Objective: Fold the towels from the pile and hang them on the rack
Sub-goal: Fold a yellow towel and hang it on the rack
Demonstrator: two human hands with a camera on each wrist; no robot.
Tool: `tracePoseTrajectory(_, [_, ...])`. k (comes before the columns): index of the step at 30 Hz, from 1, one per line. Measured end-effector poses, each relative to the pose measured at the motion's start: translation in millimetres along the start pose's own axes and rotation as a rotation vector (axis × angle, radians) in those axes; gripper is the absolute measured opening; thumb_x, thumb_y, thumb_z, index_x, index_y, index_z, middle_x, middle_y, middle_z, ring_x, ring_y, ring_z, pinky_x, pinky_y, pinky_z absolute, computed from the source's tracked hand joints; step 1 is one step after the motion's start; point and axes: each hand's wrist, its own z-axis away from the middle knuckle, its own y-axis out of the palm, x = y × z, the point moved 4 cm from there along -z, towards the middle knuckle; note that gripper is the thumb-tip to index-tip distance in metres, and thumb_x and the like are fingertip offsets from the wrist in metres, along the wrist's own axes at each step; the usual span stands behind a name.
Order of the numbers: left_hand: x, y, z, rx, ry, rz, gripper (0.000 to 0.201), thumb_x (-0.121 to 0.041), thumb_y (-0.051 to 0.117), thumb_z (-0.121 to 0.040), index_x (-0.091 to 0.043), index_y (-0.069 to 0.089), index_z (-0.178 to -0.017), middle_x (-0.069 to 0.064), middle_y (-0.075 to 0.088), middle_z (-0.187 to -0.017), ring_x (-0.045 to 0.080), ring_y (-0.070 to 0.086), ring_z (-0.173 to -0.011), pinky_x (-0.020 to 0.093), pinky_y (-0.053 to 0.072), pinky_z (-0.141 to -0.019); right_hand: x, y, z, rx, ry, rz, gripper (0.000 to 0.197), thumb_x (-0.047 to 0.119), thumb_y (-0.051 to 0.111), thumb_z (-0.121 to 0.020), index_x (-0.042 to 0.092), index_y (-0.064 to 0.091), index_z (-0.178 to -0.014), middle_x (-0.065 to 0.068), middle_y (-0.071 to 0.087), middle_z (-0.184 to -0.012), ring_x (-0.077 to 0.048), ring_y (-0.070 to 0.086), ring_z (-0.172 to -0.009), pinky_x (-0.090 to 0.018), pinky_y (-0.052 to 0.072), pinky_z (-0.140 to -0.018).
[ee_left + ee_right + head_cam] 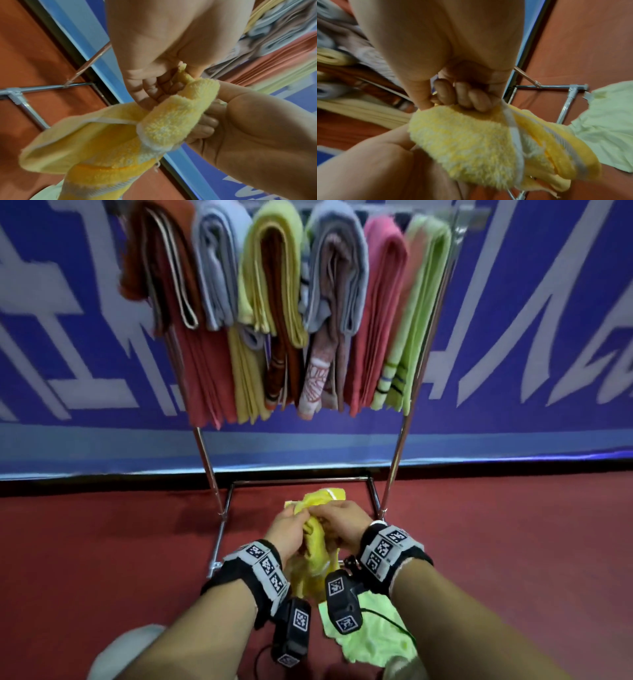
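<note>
Towel (315, 544) hangs long-axis-down from left hand (286, 530) and right hand (342, 522), both pinching its top edge side by side, rack (399, 446) directly ahead.

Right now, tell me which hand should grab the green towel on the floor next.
Probably the right hand: the green towel lies below its wrist, farther from the left hand. Both grip the yellow towel.
</note>
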Motion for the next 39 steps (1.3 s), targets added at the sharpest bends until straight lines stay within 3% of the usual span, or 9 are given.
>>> tracePoseTrajectory(2, [-22,0,16,0.009,0.044,0.021,0.015,-0.017,0.048,-0.104,-0.018,0.063,-0.102,0.001,0.063,-0.074,0.012,0.058,-0.056,0.018,0.045,-0.050,19,-7,16,-0.080,-0.092,0.063,0.031,0.042,0.082,-0.071,0.015,0.068,-0.070,-0.004,0.063,-0.063,-0.020,0.055,-0.056,-0.030,0.043,-0.055])
tracePoseTrajectory(4, [-37,2,27,0.014,0.093,0.064,0.016,-0.020,0.052,-0.103,-0.015,0.065,-0.111,0.007,0.071,-0.087,0.017,0.069,-0.073,0.026,0.056,-0.069,35,-14,26,-0.162,-0.145,0.076,0.042,0.052,0.081,-0.060,0.013,0.071,-0.074,-0.005,0.067,-0.069,-0.022,0.060,-0.068,-0.033,0.047,-0.065])
tracePoseTrajectory(6, [-49,2,39,0.011,0.139,0.123,0.018,-0.020,0.054,-0.102,-0.018,0.067,-0.114,0.011,0.074,-0.104,0.026,0.070,-0.097,0.041,0.055,-0.091,49,-21,38,-0.230,-0.188,0.071,0.036,0.046,0.081,-0.074,0.013,0.068,-0.076,-0.005,0.063,-0.070,-0.023,0.058,-0.071,-0.032,0.046,-0.066])
tracePoseTrajectory(11, [-70,5,65,0.062,0.236,0.106,0.015,-0.016,0.053,-0.102,-0.017,0.065,-0.110,0.007,0.073,-0.105,0.019,0.070,-0.096,0.030,0.055,-0.087,61,-40,54,-0.335,-0.214,0.043,0.049,0.046,0.078,-0.084,0.013,0.054,-0.113,-0.005,0.062,-0.107,-0.025,0.062,-0.101,-0.035,0.050,-0.085])
tracePoseTrajectory(14, [-78,3,76,0.102,0.267,0.056,0.016,-0.009,0.053,-0.101,-0.012,0.065,-0.111,0.002,0.072,-0.098,0.006,0.068,-0.082,0.013,0.051,-0.069,67,-34,62,-0.164,-0.252,-0.041,0.030,0.028,0.071,-0.093,0.007,0.064,-0.114,-0.010,0.071,-0.105,-0.024,0.069,-0.091,-0.037,0.058,-0.083])
tracePoseTrajectory(17, [-80,0,83,0.109,0.265,-0.039,0.010,-0.011,0.059,-0.097,-0.015,0.068,-0.097,-0.002,0.072,-0.085,0.003,0.067,-0.071,0.013,0.048,-0.063,76,-29,71,-0.082,-0.335,-0.098,0.008,0.010,0.061,-0.095,0.011,0.068,-0.099,-0.015,0.073,-0.097,-0.031,0.068,-0.089,-0.047,0.056,-0.090])
tracePoseTrajectory(27, [-97,-17,95,0.017,0.314,-0.065,0.038,-0.008,0.060,-0.091,-0.027,0.052,-0.123,0.011,0.069,-0.107,0.027,0.067,-0.094,0.043,0.053,-0.086,95,-20,111,0.130,-0.378,-0.313,0.026,-0.005,0.043,-0.091,0.003,0.064,-0.103,-0.022,0.064,-0.099,-0.035,0.061,-0.092,-0.046,0.051,-0.088])
tracePoseTrajectory(33, [-98,-17,103,0.044,0.224,0.141,0.043,-0.029,0.065,-0.072,-0.005,0.070,-0.107,0.015,0.075,-0.098,0.030,0.071,-0.093,0.039,0.058,-0.082,86,-18,112,0.137,-0.395,-0.250,0.020,-0.005,0.050,-0.090,0.006,0.066,-0.095,-0.018,0.065,-0.086,-0.031,0.063,-0.078,-0.040,0.053,-0.076])
tracePoseTrajectory(39, [-90,-18,101,0.032,0.323,0.017,0.022,-0.035,0.066,-0.090,-0.016,0.074,-0.098,0.008,0.078,-0.094,0.027,0.073,-0.094,0.050,0.057,-0.091,66,-20,105,0.133,-0.377,-0.183,0.025,0.002,0.066,-0.071,0.007,0.064,-0.096,-0.016,0.068,-0.086,-0.030,0.066,-0.079,-0.040,0.055,-0.076])
